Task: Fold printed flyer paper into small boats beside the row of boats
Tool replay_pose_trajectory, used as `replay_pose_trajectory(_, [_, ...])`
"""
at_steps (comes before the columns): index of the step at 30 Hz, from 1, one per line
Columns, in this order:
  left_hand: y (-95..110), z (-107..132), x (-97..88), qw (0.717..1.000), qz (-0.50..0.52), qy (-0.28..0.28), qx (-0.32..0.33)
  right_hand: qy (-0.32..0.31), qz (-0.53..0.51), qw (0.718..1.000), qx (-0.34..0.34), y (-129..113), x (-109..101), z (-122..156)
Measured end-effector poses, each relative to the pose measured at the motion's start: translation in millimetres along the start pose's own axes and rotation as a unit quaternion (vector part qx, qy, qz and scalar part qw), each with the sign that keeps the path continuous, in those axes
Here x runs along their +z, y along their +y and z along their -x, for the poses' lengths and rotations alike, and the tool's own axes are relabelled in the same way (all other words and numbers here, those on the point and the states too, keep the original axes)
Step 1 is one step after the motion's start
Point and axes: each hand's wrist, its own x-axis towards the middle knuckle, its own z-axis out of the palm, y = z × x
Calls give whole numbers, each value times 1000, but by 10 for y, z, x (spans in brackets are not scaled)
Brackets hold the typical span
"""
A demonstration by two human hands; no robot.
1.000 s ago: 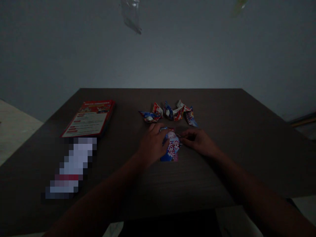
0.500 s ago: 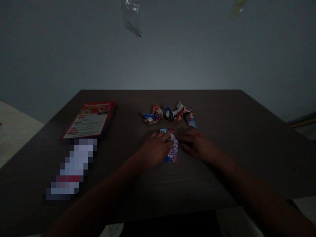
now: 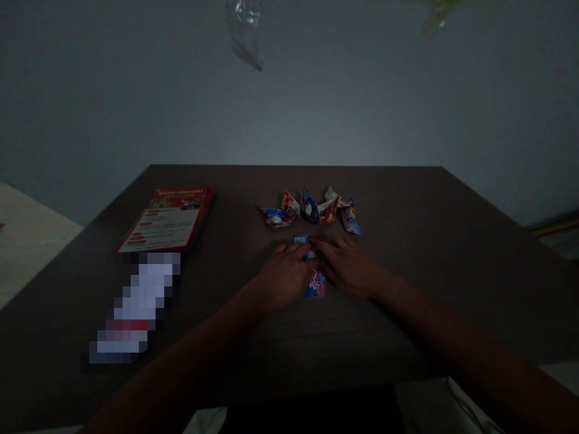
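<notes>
A colourful printed sheet of paper (image 3: 316, 284), folded into a small piece, lies on the table between my hands. My left hand (image 3: 287, 274) rests on its left side, fingers stretched out and pressing it down. From the right, my right hand (image 3: 346, 263) reaches over the upper part with fingers extended, touching the paper close to the left fingertips. Much of the paper is hidden under both hands. Just beyond them stand several folded paper pieces (image 3: 277, 217) with pointed ends, shaped like little boats, in red, blue and white print.
A stack of red-and-white printed leaflets (image 3: 165, 220) lies on the left of the dark wooden table (image 3: 429, 205). In front of it is a long pale object, blurred by pixelation (image 3: 140, 301). A clear plastic bag (image 3: 245, 33) hangs before the grey wall.
My right hand has moved left, from beside the folded paper onto its upper part, covering more of it. My left hand stays on the paper.
</notes>
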Motion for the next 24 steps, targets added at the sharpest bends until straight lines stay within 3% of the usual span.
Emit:
replay_pose_trajectory(9, [-19, 13, 40, 1000, 9, 11, -8, -28, -7, 999, -22, 105, -38, -99])
replay_pose_trajectory(24, [-27, 9, 33, 1000, 10, 6, -6, -36, -24, 999, -7, 78, -125, 574])
